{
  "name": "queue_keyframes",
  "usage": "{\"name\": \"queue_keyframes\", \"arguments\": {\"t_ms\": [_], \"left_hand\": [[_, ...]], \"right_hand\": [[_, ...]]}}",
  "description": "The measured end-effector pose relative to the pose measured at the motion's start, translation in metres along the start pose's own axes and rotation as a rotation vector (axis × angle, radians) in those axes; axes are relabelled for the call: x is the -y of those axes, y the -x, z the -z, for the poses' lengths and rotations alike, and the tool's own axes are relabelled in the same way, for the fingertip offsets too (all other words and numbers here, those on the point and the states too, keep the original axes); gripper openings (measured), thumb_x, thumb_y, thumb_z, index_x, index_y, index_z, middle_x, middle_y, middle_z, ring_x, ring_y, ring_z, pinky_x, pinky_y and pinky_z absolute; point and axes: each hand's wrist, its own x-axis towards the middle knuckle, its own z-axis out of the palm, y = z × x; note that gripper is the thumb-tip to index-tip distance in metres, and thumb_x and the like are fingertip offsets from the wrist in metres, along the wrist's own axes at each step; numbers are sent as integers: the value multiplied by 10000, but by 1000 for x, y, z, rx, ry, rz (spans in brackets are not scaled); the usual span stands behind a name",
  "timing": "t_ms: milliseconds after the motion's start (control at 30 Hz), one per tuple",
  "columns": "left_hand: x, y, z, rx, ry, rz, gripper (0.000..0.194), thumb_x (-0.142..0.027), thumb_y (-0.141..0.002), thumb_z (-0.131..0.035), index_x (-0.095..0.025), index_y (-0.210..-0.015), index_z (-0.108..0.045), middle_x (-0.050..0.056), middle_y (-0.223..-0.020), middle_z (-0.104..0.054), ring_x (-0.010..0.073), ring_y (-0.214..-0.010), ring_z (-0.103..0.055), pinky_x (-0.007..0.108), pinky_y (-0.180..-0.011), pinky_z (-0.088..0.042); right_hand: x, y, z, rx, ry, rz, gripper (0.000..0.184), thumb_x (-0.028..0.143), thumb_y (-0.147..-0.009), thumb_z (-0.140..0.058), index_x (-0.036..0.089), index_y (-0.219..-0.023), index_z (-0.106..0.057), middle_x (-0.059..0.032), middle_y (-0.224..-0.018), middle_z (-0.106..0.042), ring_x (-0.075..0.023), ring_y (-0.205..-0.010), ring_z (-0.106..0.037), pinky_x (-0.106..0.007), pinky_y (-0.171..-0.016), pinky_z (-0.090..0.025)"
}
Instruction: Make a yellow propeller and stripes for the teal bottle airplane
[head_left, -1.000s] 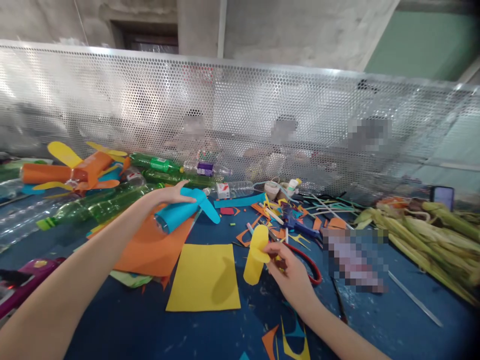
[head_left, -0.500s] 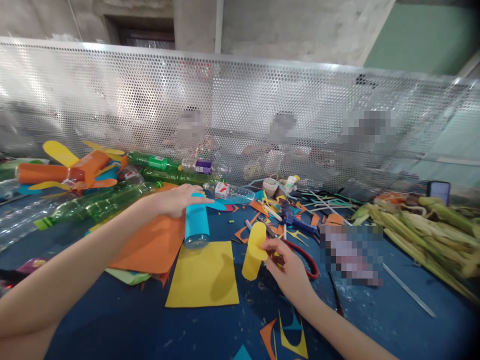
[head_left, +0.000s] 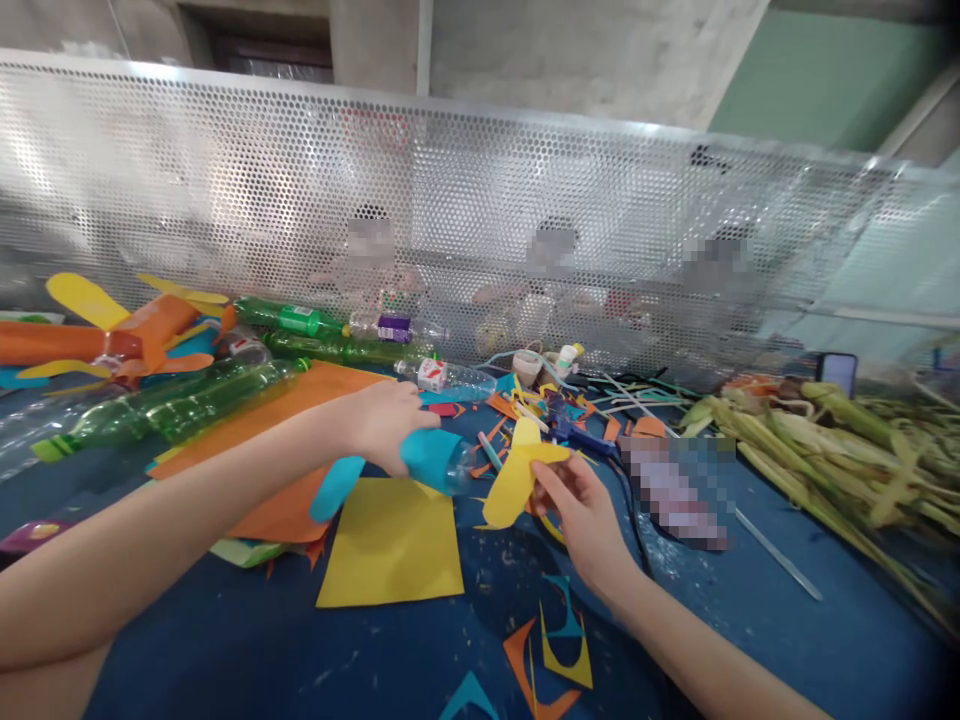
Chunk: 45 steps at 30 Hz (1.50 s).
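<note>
My left hand [head_left: 386, 425] grips a plastic bottle piece wrapped in blue paper [head_left: 429, 458], tilted on its side. Its clear end faces right, and a rounded blue paper blade [head_left: 337, 488] sticks out below the wrist. Between the thumb and fingers of my right hand [head_left: 581, 505] is a yellow paper propeller [head_left: 511, 485] with rounded blades. The propeller is held close to the bottle's clear end; whether they touch I cannot tell. Beneath the bottle lies a square yellow sheet [head_left: 390, 550], partly over orange paper [head_left: 289, 510].
Green bottles [head_left: 180, 405] and an orange-and-yellow bottle model [head_left: 112, 340] crowd the left. Paper scraps [head_left: 566, 640] lie in front. A blue glue gun [head_left: 581, 435] sits behind my right hand, corn husks [head_left: 810, 450] at right. A perforated metal panel [head_left: 465, 200] stands behind.
The blue-wrapped bottle has swung from nearly upright to sideways, its clear end moving right toward the yellow propeller. My right hand has turned the propeller, showing its blades more face-on.
</note>
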Motion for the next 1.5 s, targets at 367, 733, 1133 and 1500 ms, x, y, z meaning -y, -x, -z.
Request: {"name": "queue_keyframes", "arguments": {"t_ms": [367,733,1133,1500], "left_hand": [[-65,-17,-22,77,26,18,649,-554,-546,-641,-137,-1042,-601,183,-866,-646,373,-740,-601,430,-610,-441],[-27,-20,-32,114,87,117,646,-643,-642,-534,-188,-1100,-564,120,-1009,-648,304,-889,-602,346,-693,-452],[-16,-25,-29,184,161,167,735,-639,-694,-487,-193,-1276,-437,135,-1215,-556,314,-1061,-528,377,-823,-422],[-23,-15,-22,230,186,71,714,-616,-602,-593,-244,-1202,-488,86,-1123,-608,288,-989,-561,336,-786,-421]], "right_hand": [[6,9,-4,285,225,-10,179,346,-759,-621,188,-767,-538,38,-647,-470,-78,-519,-400,-200,-459,-343],[14,15,2,618,845,327,45,184,-767,-512,189,-799,-543,-1,-700,-540,-125,-611,-488,-233,-553,-382],[14,-12,24,162,1232,338,270,383,-858,-447,194,-689,-541,12,-555,-560,-127,-500,-511,-233,-511,-345],[-4,-10,22,519,1310,598,261,290,-853,-501,222,-1098,-562,-74,-946,-589,-212,-908,-515,-370,-836,-410]]}}
